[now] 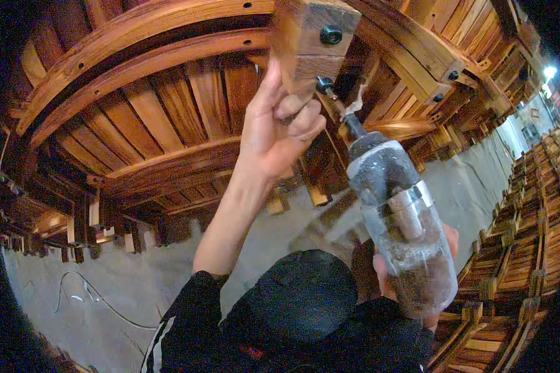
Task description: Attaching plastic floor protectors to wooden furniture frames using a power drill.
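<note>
My right hand (450, 241), largely hidden behind the tool, grips a power screwdriver (398, 214) with a cloudy, see-through body. Its dark shaft and thin bit point up and left at the lower of two black round fittings (324, 84) in the end of a wooden leg (319, 65). The bit's tip is at this fitting; whether it is seated I cannot tell. My left hand (286, 121) is closed at the leg's lower end, thumb up along its side and fingers curled beneath. An upper black fitting (331, 34) sits in the same end.
Slatted wooden furniture with curved rails (168, 59) fills the space above and to the left. Another pair of legs with black fittings (445, 87) stands right of the tool. Stacked wooden frames (529, 248) line the right side. A cable (109, 304) lies on the grey floor (62, 292).
</note>
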Available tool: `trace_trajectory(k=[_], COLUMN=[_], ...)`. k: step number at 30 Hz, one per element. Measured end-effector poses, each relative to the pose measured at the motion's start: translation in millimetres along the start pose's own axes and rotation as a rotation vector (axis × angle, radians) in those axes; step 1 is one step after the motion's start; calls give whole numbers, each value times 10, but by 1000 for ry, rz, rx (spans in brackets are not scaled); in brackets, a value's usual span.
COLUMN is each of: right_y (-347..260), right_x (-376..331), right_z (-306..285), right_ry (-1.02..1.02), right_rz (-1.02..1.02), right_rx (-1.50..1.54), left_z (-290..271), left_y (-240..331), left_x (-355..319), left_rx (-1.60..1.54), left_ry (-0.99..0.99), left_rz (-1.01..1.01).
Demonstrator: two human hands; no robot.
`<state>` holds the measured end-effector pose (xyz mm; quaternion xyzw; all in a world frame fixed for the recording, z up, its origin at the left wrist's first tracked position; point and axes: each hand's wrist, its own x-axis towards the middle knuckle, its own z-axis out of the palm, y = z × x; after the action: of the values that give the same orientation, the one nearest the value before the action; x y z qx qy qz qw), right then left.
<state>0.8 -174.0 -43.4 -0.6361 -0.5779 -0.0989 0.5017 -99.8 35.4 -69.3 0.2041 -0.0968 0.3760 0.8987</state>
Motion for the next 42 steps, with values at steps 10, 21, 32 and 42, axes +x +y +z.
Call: trace_trajectory(k=[10,21,32,42], right_y=[90,101,1072,997], right_x=[-67,-145,-568,-1301], right_z=[14,-100,-523,-1546], right_ry=[-3,-161,-473,283], right_rz=[-51,149,484,616], right_rx=[-221,-17,-275,-594], left_z=[-34,-93,-1442,-2316], left_y=[28,4,-1223,-1816], left_x=[7,-211,-1147,-2300], left_rx=[-16,-102,241,443], left_ry=[19,-53,465,540], left_rz=[24,-50,-796,-1043])
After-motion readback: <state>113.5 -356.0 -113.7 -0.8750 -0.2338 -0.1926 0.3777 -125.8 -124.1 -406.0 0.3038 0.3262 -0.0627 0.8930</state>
